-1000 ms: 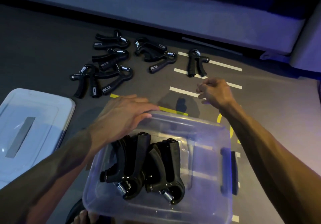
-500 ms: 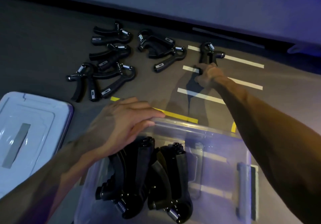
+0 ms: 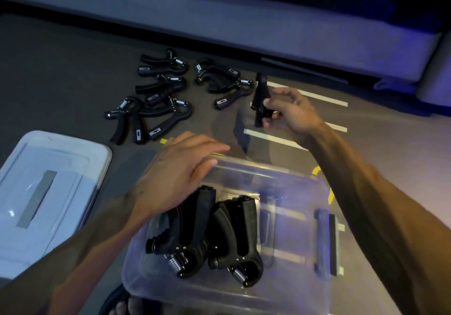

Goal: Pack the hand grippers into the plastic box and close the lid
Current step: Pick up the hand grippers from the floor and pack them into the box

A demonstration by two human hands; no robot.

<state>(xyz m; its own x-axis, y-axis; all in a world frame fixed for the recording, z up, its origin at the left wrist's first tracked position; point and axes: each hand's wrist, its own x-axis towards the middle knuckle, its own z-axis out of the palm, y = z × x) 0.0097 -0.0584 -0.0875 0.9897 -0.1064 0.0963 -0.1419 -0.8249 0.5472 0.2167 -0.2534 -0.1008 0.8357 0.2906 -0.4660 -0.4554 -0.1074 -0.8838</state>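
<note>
Right hand (image 3: 296, 113) pinches one black gripper (image 3: 260, 99) up in the air, beyond the far side of the box (image 3: 292, 288). Left hand (image 3: 180, 173) lies flat with straight fingers on the box's far rim. Two packed grippers (image 3: 207, 236) sit inside the box. Six loose grippers (image 3: 166, 95) lie on the floor beyond the box. Left of the box lies the lid (image 3: 48, 192).
</note>
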